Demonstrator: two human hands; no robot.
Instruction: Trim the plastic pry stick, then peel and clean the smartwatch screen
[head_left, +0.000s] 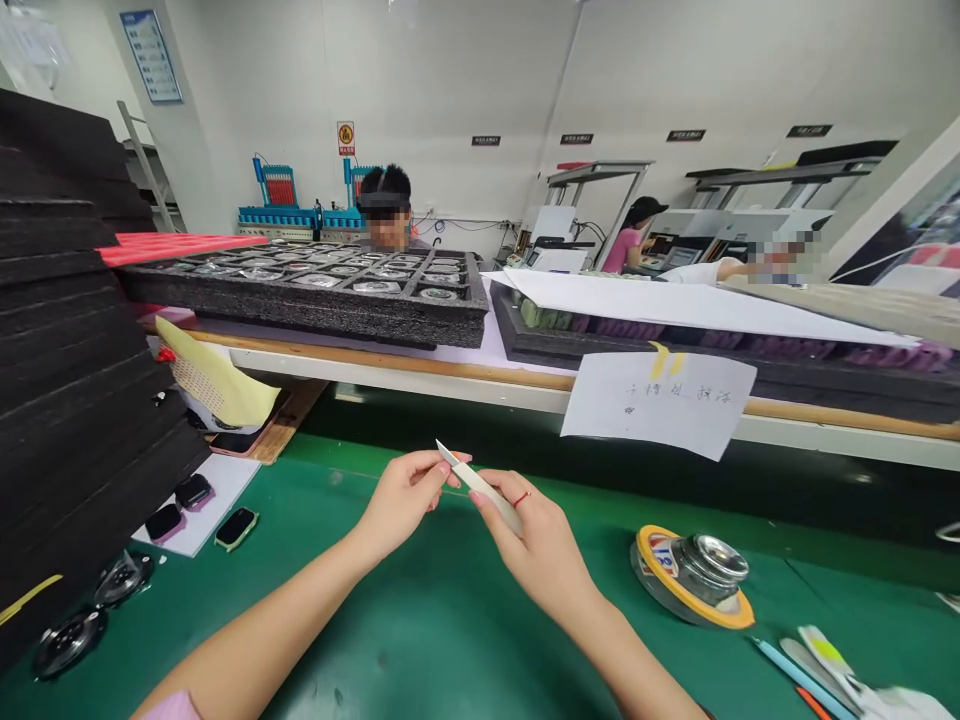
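One knife [482, 487], handle gripped in the right hand [544, 545]. Left hand [397, 505] pinched shut beside the blade [447, 454], contents unclear; slipping grip could cut it.

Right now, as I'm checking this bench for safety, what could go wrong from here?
The left hand's fingers are right by the bare blade of the knife that the right hand holds, so a small slip might cut them. The tall stack of black foam stands close to the green watch and others; if bumped, it could perhaps topple onto them.
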